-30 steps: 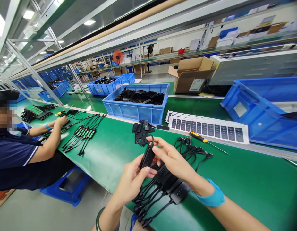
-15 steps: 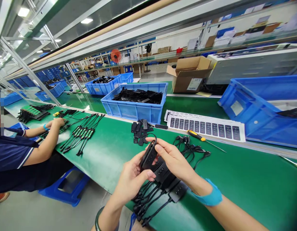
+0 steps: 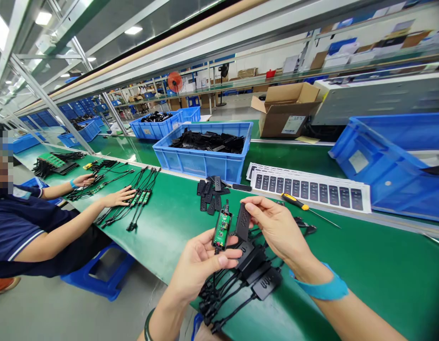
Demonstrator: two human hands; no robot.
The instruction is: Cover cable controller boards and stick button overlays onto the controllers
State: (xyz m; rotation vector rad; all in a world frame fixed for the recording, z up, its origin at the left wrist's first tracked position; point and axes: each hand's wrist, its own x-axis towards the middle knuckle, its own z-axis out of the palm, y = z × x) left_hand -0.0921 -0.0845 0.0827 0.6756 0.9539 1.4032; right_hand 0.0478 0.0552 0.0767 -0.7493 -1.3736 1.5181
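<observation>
My left hand (image 3: pixel 200 265) is closed on a small wired unit whose green circuit board (image 3: pixel 222 229) is exposed. Just to its right, my right hand (image 3: pixel 278 227) pinches a black plastic cover (image 3: pixel 242 221) held apart from the board. Below both hands lies a bundle of black wired units (image 3: pixel 255 272) on the green conveyor belt (image 3: pixel 365 265), their cables trailing over the near edge. A small pile of loose black covers (image 3: pixel 210 194) lies just beyond my hands.
A yellow-handled screwdriver (image 3: pixel 294 201) lies by sheets of black labels (image 3: pixel 312 188). Blue crates (image 3: pixel 205 163) (image 3: pixel 383 166) stand behind, and a cardboard box (image 3: pixel 285 111) farther back. At left a seated co-worker's hand (image 3: pixel 122 196) rests on wired boards (image 3: pixel 139 196). A blue stool (image 3: pixel 98 274) stands below.
The black unit I held closed in both hands is now split: my right hand lifted the cover away, baring the green board in my left. The co-worker's hand moved onto the wired boards.
</observation>
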